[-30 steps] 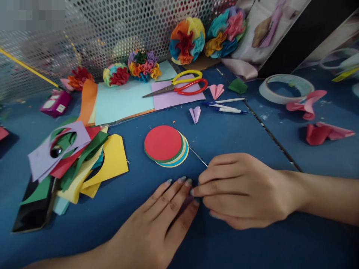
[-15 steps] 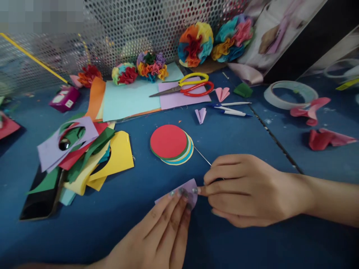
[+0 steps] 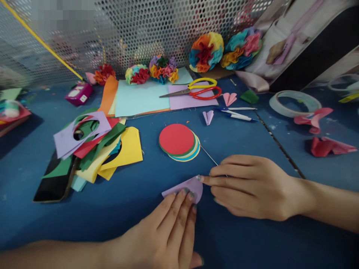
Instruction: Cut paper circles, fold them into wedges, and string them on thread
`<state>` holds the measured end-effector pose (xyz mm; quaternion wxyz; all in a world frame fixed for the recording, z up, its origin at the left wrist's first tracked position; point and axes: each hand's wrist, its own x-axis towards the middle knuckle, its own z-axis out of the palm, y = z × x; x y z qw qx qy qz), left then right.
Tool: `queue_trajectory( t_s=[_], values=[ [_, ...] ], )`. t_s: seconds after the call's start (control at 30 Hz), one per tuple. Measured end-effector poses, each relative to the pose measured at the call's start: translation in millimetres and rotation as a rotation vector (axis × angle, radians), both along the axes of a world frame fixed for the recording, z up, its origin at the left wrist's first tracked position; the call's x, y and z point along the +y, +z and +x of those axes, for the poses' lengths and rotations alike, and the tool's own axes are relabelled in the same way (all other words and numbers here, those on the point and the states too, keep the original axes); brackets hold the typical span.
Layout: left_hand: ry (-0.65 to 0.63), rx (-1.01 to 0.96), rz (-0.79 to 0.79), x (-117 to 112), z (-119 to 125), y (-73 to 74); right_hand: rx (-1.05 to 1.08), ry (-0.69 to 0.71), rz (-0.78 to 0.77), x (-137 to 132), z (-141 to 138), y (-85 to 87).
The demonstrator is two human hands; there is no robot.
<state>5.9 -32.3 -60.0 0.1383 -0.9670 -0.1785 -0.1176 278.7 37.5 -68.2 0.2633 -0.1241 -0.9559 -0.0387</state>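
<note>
A half-circle of folded lilac paper [image 3: 182, 186] lies on the blue table in front of me. My left hand [image 3: 175, 224] rests flat over its lower part, fingers stretched out together. One fingertip of my right hand [image 3: 249, 186] touches the paper's upper right corner; the other fingers of that hand are extended and slightly bent. Beneath them runs a thin needle-like rod [image 3: 209, 155], partly hidden, its far end by the stacked paper circles [image 3: 176, 139]. The top circle is red, with green, blue and cream edges below it.
Cut-out paper scraps [image 3: 130, 147] cover part of a phone [image 3: 53, 188] at left. Scissors [image 3: 202, 89] lie on paper sheets [image 3: 141, 99]. Nearby are a pair of compasses [image 3: 238, 112], small folded lilac paper [image 3: 208, 117], a tape roll [image 3: 294, 104] and ruffled paper flowers [image 3: 206, 52].
My right fingertip has slid up along the lilac paper's right side to its corner. My left fingers have drawn slightly back, showing more paper. The camera view has shifted a little.
</note>
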Motion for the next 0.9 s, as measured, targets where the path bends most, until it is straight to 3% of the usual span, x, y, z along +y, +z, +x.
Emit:
queue_trajectory(
  t_s=[0.33,0.9],
  values=[
    [-0.051,0.017,0.053,1.9,1.4,2.7,0.002,0.012,0.091,3.0,0.9,1.5],
    [-0.055,0.046,0.053,-3.5,-1.3,2.8,-0.098,0.155,-0.145,9.8,-12.5,0.7]
  ],
)
